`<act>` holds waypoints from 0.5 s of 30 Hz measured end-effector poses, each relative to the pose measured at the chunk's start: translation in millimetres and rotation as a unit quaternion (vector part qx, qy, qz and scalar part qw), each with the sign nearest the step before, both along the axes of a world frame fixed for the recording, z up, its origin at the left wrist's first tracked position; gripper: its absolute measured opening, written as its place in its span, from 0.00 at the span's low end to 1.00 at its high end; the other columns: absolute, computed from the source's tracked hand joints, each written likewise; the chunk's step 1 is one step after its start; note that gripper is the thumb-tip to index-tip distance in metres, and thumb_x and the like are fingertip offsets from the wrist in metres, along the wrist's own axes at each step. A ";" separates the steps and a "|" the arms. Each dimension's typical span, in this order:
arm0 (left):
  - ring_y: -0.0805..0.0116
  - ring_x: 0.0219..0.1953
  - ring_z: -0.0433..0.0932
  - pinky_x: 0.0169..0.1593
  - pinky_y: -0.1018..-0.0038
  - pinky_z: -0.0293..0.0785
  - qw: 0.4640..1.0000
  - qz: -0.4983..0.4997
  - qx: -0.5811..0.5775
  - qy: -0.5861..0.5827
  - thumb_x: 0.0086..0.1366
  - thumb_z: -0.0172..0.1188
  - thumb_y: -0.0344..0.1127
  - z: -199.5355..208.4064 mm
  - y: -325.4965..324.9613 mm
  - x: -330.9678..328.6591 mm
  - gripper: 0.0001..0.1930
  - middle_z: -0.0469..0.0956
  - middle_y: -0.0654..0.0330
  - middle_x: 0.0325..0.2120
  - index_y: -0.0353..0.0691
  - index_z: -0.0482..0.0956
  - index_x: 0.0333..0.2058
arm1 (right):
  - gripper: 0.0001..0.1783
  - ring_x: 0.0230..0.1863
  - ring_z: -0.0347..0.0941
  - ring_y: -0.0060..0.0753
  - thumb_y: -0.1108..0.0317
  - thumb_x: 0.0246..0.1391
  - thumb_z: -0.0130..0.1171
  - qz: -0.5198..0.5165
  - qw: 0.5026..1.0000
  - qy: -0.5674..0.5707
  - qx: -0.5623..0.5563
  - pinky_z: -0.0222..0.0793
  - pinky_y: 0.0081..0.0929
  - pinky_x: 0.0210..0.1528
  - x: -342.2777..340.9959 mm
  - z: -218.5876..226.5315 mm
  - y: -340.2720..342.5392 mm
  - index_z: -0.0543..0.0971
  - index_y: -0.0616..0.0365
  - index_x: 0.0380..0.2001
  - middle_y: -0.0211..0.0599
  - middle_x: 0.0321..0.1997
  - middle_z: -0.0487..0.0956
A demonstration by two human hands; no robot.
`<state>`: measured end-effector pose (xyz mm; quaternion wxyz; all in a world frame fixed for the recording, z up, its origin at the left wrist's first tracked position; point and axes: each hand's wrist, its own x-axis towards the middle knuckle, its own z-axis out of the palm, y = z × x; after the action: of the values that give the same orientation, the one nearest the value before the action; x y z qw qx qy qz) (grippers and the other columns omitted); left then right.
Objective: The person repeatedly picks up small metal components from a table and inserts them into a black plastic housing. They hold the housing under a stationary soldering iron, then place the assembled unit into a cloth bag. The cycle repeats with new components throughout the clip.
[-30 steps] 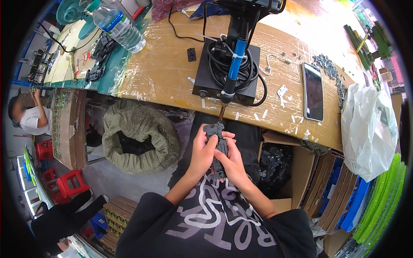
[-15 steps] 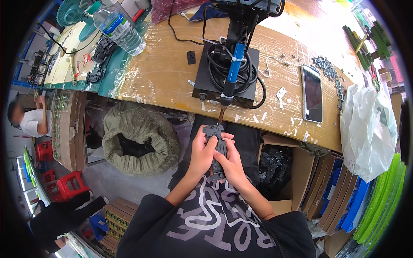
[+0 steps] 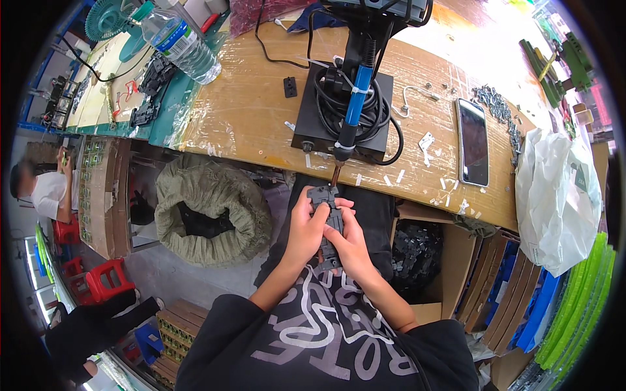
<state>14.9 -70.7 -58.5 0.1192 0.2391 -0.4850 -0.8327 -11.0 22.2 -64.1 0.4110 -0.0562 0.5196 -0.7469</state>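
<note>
Black plastic housing (image 3: pixel 334 220) lies between the person's 2 hands, above the lap and just off the workbench (image 3: pixel 228 130) edge. Left hand (image 3: pixel 306 228) fingers wrap its left side, thumb on the upper face; right hand (image 3: pixel 352 244) fingers close round the other side, thumb lower down. Its far end meets or nearly meets the soldering iron (image 3: pixel 357 98) tip; contact is too small to tell.

If the iron is hot, the left fingertips could burn should that hand slide forward. A slackening grip could let the housing twist, so the tip scores or melts the wrong spot; lingering contact could also soften the plastic. On the right, the power cable (image 3: pixel 398 143) loop might snag a sleeve and jerk the iron.

Among containers, from the left: a capped clear bottle (image 3: pixel 179 44) holds clear liquid; an olive woven sack (image 3: pixel 251 228) gapes, its contents dark and unreadable. Right of the legs, an open cardboard box (image 3: pixel 460 260) holds a heap of small black plastic pieces (image 3: pixel 414 257). Farther right hangs a white plastic bag (image 3: pixel 554 202); its inside is hidden.
</note>
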 end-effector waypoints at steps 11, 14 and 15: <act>0.64 0.32 0.75 0.36 0.74 0.73 1.000 0.003 -0.004 -0.003 0.57 0.36 0.24 -0.9 -1.1 0.2 0.04 0.74 0.47 0.31 0.32 0.58 0.32 | 0.19 0.30 0.68 0.19 0.75 0.50 0.45 0.053 0.997 -0.045 0.023 0.67 0.16 0.24 -5.8 7.6 4.2 0.59 0.61 0.46 0.35 0.33 0.68; 0.64 0.32 0.75 0.36 0.74 0.73 1.000 -0.002 -0.005 -0.005 0.57 0.36 0.24 -0.7 -1.5 -0.8 0.04 0.74 0.47 0.31 0.32 0.58 0.32 | 0.19 0.30 0.68 0.19 0.75 0.50 0.45 0.030 0.999 -0.039 0.006 0.67 0.16 0.24 -4.1 2.6 2.9 0.59 0.61 0.46 0.34 0.33 0.68; 0.64 0.32 0.75 0.36 0.74 0.73 1.000 -0.001 -0.006 -0.005 0.57 0.36 0.24 -1.0 -1.6 -1.0 0.04 0.74 0.47 0.31 0.32 0.57 0.32 | 0.18 0.30 0.68 0.19 0.75 0.50 0.45 0.031 0.999 -0.039 0.007 0.67 0.16 0.24 -4.2 2.7 3.0 0.59 0.61 0.46 0.34 0.33 0.68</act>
<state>13.9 -72.3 -59.5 0.1169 0.2422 -0.4906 -0.8289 -15.2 25.2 -61.4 0.4542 -0.0401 0.5061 -0.7321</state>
